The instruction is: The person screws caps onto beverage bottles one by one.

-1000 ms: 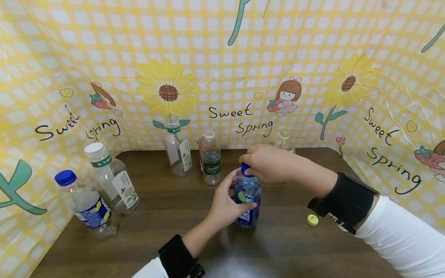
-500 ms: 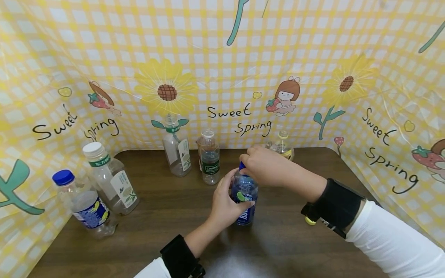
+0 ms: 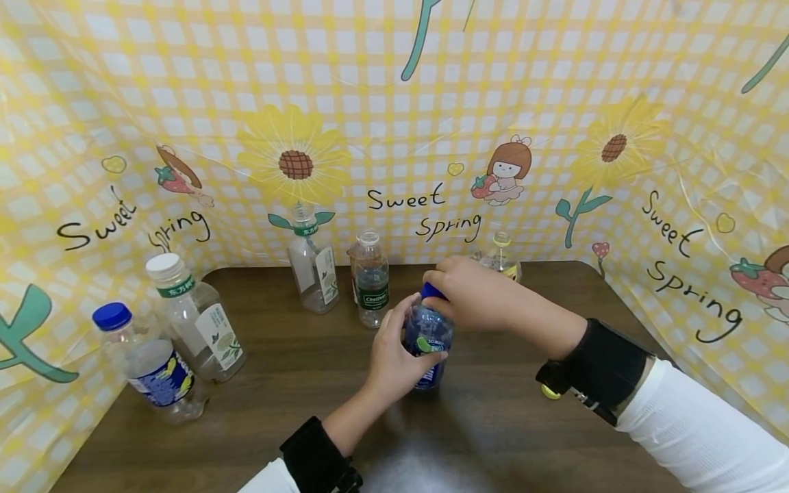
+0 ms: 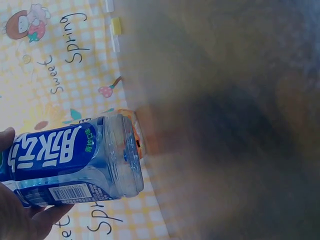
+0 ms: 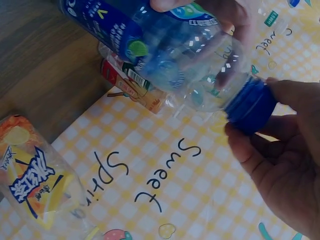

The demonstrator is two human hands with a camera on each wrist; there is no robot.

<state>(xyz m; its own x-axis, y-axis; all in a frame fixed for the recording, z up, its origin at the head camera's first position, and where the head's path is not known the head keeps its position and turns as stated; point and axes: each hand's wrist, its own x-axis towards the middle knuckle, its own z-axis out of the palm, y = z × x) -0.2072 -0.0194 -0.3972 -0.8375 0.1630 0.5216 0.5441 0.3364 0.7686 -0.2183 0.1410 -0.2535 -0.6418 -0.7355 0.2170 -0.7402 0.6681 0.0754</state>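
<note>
A clear plastic bottle with a blue label is in front of me, tilted, and its base looks raised off the table in the left wrist view. My left hand grips its body, thumb across the label. My right hand pinches the blue cap between thumb and fingers. That cap sits on the bottle's neck in the right wrist view; how tightly it is screwed cannot be told.
At left stand a blue-capped bottle and a white-capped bottle. Uncapped bottles stand at the back: one with a green neck band, one with a green label, one with a yellow label. A yellow cap lies at right.
The blue-labelled bottle has shifted slightly left and upward and tilts more, both hands staying on it. My right forearm moved left, and its wrist strap now partly covers the yellow cap.
</note>
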